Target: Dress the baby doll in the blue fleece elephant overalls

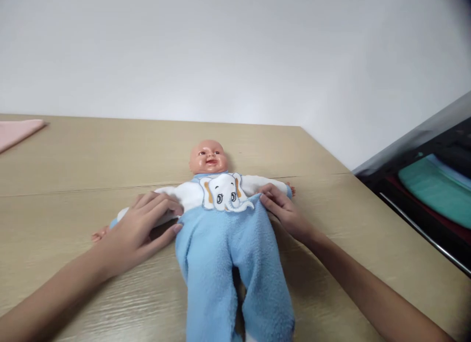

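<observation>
A pale wall (235, 52) fills the top of the frame, above a wide wood-toned table (91, 155). A black object (384, 185), blurred, stands at the right edge. The doll (224, 234) lies face up at lower centre, arms spread, in a blue-and-white outfit (209, 263). At centre left, the left hand (147, 219) touches its side, thumb against blue fabric; whether it grips, I cannot tell. Right of centre, the right hand (281, 212) pinches the outfit's blue upper edge, beside a small elephant patch (222, 192).
</observation>
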